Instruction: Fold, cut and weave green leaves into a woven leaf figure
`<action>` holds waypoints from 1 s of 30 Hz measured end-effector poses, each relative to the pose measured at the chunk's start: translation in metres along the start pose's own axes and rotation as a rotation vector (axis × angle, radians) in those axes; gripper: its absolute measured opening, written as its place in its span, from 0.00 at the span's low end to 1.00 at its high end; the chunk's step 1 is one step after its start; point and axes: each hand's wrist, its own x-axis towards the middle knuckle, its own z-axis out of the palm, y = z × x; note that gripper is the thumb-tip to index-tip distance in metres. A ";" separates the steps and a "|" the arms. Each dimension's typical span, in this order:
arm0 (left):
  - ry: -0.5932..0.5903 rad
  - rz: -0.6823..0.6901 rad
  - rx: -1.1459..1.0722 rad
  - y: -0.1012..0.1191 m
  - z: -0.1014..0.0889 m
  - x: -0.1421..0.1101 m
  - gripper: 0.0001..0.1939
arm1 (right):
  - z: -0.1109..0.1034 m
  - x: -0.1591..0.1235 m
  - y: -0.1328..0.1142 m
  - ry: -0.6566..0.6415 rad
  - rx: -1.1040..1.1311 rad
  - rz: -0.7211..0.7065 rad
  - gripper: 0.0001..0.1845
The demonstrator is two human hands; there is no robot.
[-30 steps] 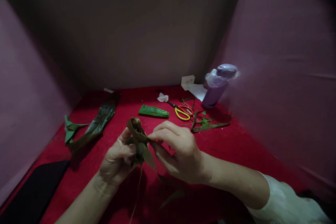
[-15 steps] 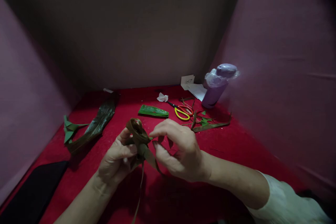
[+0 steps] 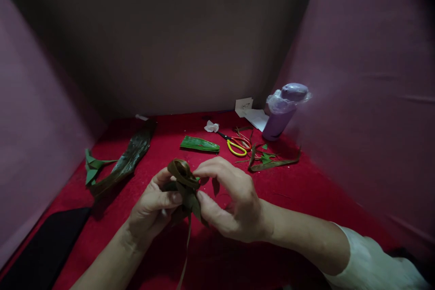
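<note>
A folded leaf piece (image 3: 190, 192), dark green-brown with a rolled loop at its top, is held over the front of the table. My left hand (image 3: 152, 204) grips it from the left, thumb across its front and fingers behind. On the other side, my right hand (image 3: 234, 199) has its index fingertip and thumb at the right edge of the piece. Small dark leaf tips show between these fingers; what exactly they pinch is partly hidden. A thin pale strip (image 3: 186, 249) hangs below the leaf piece.
Beyond my hands lie a cut green leaf (image 3: 200, 144), scissors (image 3: 237, 147) with red and yellow handles, and leaf scraps (image 3: 267, 158). A purple container (image 3: 278, 120) stands back right near white papers (image 3: 256, 119). Left are a long dark leaf (image 3: 131, 156) and a black flat object (image 3: 45, 247).
The leaf piece has turned slightly and shifted right in my left hand. My right thumb has come up against its edge, where a strip stood out before.
</note>
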 end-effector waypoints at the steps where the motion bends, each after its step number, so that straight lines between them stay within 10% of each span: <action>1: -0.006 0.001 0.003 0.000 0.001 0.000 0.20 | 0.000 0.000 0.000 0.003 0.007 0.014 0.14; 10: -0.026 -0.005 0.004 -0.001 0.000 0.000 0.20 | -0.001 0.003 -0.002 -0.021 0.153 0.059 0.10; 19: 0.029 -0.020 0.018 -0.001 -0.002 -0.001 0.20 | -0.001 0.007 0.001 -0.092 0.493 0.504 0.07; 30: 0.083 0.072 0.071 0.002 0.002 -0.001 0.19 | -0.003 0.006 -0.007 -0.101 0.338 0.542 0.09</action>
